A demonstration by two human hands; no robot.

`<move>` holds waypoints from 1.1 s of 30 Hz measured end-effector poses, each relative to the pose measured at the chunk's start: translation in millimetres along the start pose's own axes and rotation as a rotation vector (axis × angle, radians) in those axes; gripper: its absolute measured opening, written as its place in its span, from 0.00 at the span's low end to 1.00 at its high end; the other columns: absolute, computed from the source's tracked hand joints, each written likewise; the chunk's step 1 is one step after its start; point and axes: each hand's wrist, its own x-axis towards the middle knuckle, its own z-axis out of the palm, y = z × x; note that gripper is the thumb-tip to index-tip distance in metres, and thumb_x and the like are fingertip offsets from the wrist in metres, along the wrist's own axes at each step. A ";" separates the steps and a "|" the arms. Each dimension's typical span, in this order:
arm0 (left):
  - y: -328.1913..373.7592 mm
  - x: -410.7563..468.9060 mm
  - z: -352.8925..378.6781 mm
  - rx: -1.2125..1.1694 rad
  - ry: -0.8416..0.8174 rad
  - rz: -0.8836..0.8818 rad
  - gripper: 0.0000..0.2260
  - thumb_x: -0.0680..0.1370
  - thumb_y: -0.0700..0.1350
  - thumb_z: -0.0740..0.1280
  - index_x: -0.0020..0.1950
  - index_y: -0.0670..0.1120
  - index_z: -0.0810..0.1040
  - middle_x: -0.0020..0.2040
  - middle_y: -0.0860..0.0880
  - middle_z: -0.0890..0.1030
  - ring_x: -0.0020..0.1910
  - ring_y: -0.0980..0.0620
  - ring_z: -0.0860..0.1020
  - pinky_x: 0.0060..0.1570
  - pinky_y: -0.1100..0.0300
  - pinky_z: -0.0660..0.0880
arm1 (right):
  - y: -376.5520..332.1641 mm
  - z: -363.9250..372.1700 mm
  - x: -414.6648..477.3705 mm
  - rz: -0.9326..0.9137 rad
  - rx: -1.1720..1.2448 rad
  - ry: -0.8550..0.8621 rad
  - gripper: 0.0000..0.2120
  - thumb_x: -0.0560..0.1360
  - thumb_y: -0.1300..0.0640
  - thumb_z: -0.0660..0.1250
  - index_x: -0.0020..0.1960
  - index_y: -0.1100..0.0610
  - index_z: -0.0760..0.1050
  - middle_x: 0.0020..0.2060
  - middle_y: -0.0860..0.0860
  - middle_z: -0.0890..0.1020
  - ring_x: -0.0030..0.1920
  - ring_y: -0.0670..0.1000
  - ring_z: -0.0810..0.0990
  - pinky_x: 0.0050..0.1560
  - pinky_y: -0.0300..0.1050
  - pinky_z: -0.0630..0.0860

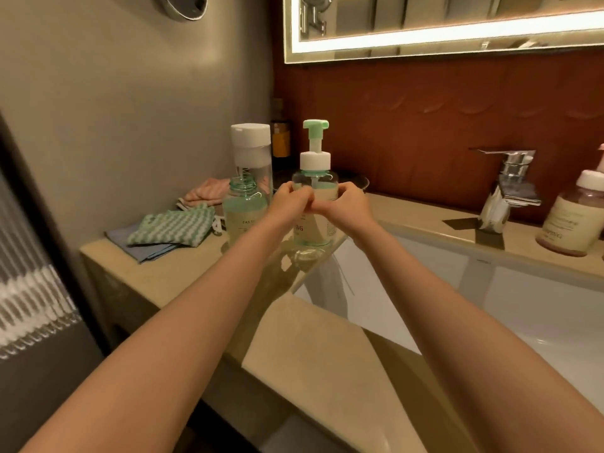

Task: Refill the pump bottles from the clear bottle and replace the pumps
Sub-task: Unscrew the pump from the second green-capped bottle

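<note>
Plainly, left hand (289, 200) and right hand (341, 204) — grips tight around pump bottle (314, 231), label "ING".

A counter (327, 371) runs along the wall, with a sink basin (490, 305) set into it on the right. At the basin's left edge a pump bottle (314, 230) stands on the counter, held between the left hand (289, 199) and right hand (343, 201), which meet in front of it. Just left of it stands an open bottle (243, 214), with the clear bottle (251, 152) directly behind that. Folded cloths (173, 228) lie further left. A faucet (505, 188) stands behind the basin, a second pump bottle (572, 220) to its right, a mirror (441, 21) above.
</note>
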 end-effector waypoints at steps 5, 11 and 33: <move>-13.4 -16.8 -14.1 0.037 0.036 0.008 0.28 0.75 0.44 0.64 0.74 0.46 0.58 0.57 0.47 0.70 0.51 0.51 0.70 0.47 0.57 0.68 | -0.4 13.8 -14.5 0.001 0.022 -0.088 0.36 0.63 0.52 0.77 0.66 0.58 0.66 0.55 0.51 0.75 0.56 0.51 0.75 0.56 0.48 0.76; -25.1 -36.2 -17.9 0.049 0.071 0.070 0.33 0.72 0.46 0.71 0.72 0.47 0.57 0.57 0.48 0.71 0.53 0.51 0.72 0.47 0.59 0.69 | 0.0 20.9 -29.6 -0.081 0.026 -0.242 0.34 0.65 0.58 0.77 0.65 0.58 0.63 0.56 0.50 0.75 0.56 0.50 0.75 0.53 0.44 0.75; -47.5 -62.9 -60.6 0.222 0.386 0.076 0.34 0.63 0.59 0.75 0.59 0.48 0.61 0.62 0.46 0.73 0.60 0.45 0.73 0.53 0.52 0.72 | -45.3 28.9 -64.1 -0.164 0.281 -0.508 0.43 0.62 0.54 0.71 0.72 0.49 0.54 0.60 0.48 0.70 0.59 0.48 0.72 0.53 0.41 0.71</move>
